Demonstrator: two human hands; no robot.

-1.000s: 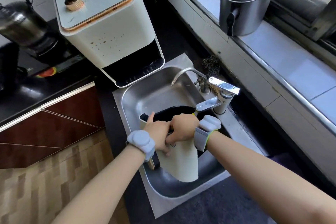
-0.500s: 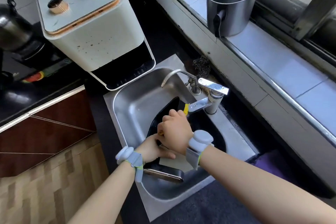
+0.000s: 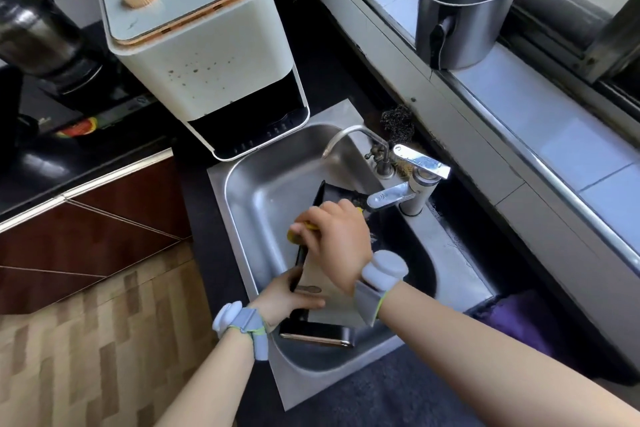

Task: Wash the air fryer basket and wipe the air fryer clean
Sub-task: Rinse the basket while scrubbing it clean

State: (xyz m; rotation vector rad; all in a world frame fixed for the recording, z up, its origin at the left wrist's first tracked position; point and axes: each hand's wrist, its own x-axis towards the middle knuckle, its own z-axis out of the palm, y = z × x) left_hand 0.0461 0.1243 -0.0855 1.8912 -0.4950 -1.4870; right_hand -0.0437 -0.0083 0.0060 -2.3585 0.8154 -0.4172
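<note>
The air fryer basket (image 3: 325, 308), black inside with a cream front panel, lies tilted in the steel sink (image 3: 263, 191). My left hand (image 3: 287, 298) grips the basket's near left edge by its front panel. My right hand (image 3: 336, 239) holds a yellow sponge (image 3: 298, 232) pressed against the basket's left rim. The cream air fryer body (image 3: 197, 55) stands on the black counter behind the sink, its basket slot open and dark. Much of the basket's inside is hidden by my right hand.
A chrome tap (image 3: 405, 184) and a thin curved spout (image 3: 349, 139) stand at the sink's right rim, with a steel scourer (image 3: 396, 121) behind. A large steel pot (image 3: 464, 3) sits on the window ledge. A dark kettle (image 3: 34, 31) stands at far left.
The basket has turned from standing on end to lying tilted with its front panel toward me. My right hand has moved left along the rim with the sponge. My left hand has shifted lower.
</note>
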